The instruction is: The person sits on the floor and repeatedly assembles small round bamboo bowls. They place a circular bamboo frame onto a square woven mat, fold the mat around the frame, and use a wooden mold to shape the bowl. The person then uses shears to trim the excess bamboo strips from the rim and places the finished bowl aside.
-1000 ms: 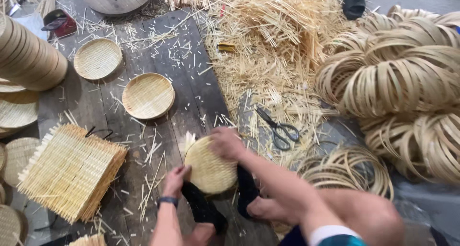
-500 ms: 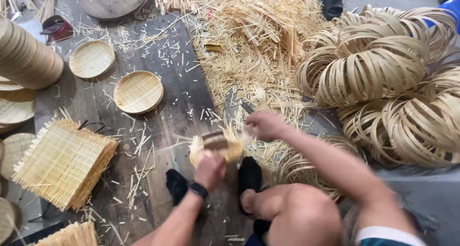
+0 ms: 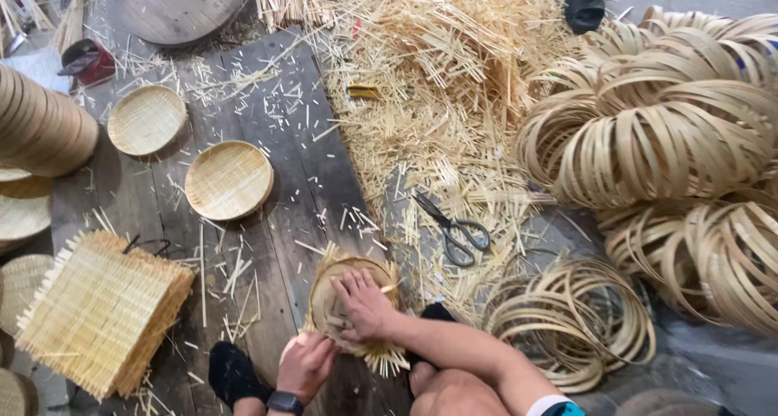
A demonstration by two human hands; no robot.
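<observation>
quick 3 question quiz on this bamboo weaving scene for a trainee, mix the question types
1. True or false: the scissors lie on the floor, untouched by either hand.
2. Multiple choice: the right hand presses on
A. a coil of bamboo rings
B. the woven basket with loose strip ends
C. the stack of square mats
3. Fill in: the left hand grips the basket's ____ edge, closest to the person.

Key
1. True
2. B
3. near

Other things to note: the two finished round trays on the wooden boards and the stack of square woven mats beside them.
</observation>
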